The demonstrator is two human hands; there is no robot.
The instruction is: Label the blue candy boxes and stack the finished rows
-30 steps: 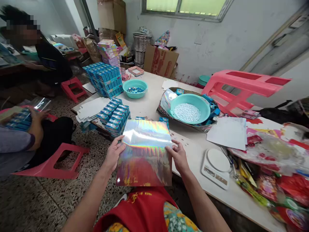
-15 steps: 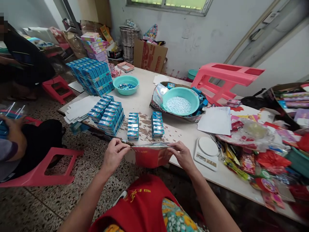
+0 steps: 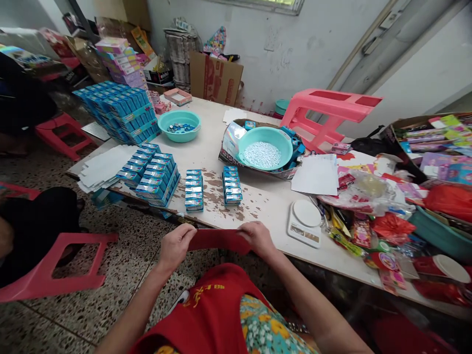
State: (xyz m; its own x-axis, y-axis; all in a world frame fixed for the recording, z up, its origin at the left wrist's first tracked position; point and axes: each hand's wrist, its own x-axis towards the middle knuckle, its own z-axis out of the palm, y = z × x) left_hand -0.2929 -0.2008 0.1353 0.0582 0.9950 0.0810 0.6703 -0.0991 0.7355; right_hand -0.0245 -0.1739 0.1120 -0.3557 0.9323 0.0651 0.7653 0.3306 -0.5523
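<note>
My left hand (image 3: pixel 177 247) and my right hand (image 3: pixel 258 239) hold a thin, shiny sheet (image 3: pixel 217 240) stretched between them, just off the table's front edge. It looks dark red here; whether that is its own colour or the apron's reflection I cannot tell. Fingers of both hands are closed on its two ends. Beyond it on the table stand two short rows of small blue boxes, a left row (image 3: pixel 193 191) and a right row (image 3: pixel 232 186). A larger block of similar blue boxes (image 3: pixel 157 177) sits left of them.
A turquoise basin (image 3: pixel 179 126) holds dark blue pieces; another basin (image 3: pixel 265 148) with pale pieces rests in an open carton. A white scale (image 3: pixel 305 223) and heaped packaging (image 3: pixel 368 196) lie rightward. A pink stool (image 3: pixel 328 113) stands behind. At left, a seated person is partly visible.
Both hands have lowered slightly, and the sheet has tilted, showing a plain dark red face instead of a bright silvery upper edge. The view has shifted a little to the right.
</note>
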